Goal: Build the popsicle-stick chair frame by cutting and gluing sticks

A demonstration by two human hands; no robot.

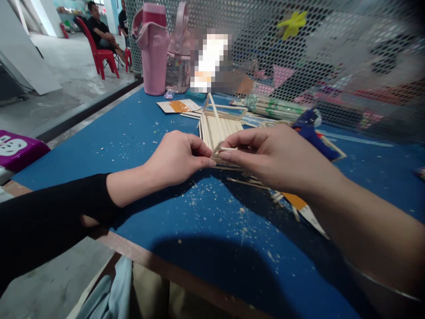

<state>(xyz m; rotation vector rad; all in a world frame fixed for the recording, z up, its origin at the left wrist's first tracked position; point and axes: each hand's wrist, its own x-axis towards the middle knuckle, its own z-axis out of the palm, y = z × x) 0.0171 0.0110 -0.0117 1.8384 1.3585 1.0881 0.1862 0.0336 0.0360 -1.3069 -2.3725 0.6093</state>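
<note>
A small model of pale wooden sticks [221, 126] lies on the blue tabletop, with a flat row of sticks and a peaked frame at its far end. My left hand [175, 157] is closed, thumb and forefinger pinching the model's near left corner. Close beside it, my right hand [272, 148] pinches a short thin wooden stick [229, 149] between thumb and fingertips. The stick's far end meets the corner by my left fingertips; whether it touches is hard to tell. My right hand hides part of the model's right side.
A blue glue gun [307, 133] lies behind my right wrist, near a bagged bundle of sticks [275, 106]. Loose sticks [249, 182] and crumbs litter the tabletop [133, 239]. A pink flask [154, 53] and clear bottle [178, 66] stand by the perforated metal screen [259, 26]. A person [101, 31] sits beyond.
</note>
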